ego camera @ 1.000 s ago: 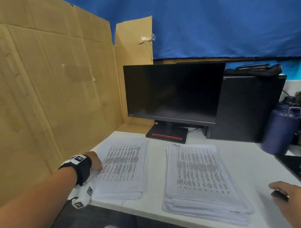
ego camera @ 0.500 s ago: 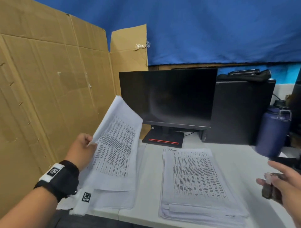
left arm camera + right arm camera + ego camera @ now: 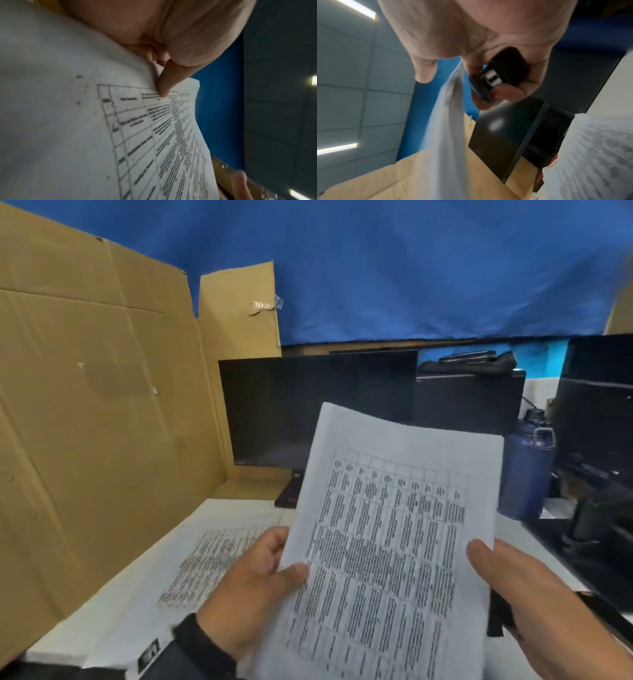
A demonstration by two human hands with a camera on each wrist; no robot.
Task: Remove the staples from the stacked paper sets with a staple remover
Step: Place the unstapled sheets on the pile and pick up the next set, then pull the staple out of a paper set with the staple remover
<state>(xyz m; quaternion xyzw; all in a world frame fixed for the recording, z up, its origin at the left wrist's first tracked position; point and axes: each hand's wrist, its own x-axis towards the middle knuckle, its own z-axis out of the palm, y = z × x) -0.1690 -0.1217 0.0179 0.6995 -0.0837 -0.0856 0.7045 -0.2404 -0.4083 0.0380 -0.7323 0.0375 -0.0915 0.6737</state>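
paper set [image 3: 387, 539]: being held up between both hands, angled to the face, likely so the stapled corner can be found
left hand [image 3: 255, 587]: pinching the set's left edge, thumb on the print
right hand [image 3: 524, 597]: thumb steadying the right edge while the fingers are curling round the staple remover [image 3: 494, 77]
head vs wrist: remover is nearly hidden in head view; right wrist is showing it palmed behind the sheet
staple: not visible, views blurred
lower stack [image 3: 205, 563]: lying under the left hand

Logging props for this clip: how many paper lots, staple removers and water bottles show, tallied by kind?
held paper set: 1
Stacks on the table: 2 (left paper stack, right paper stack)
staple remover: 1
water bottle: 1
Total: 5
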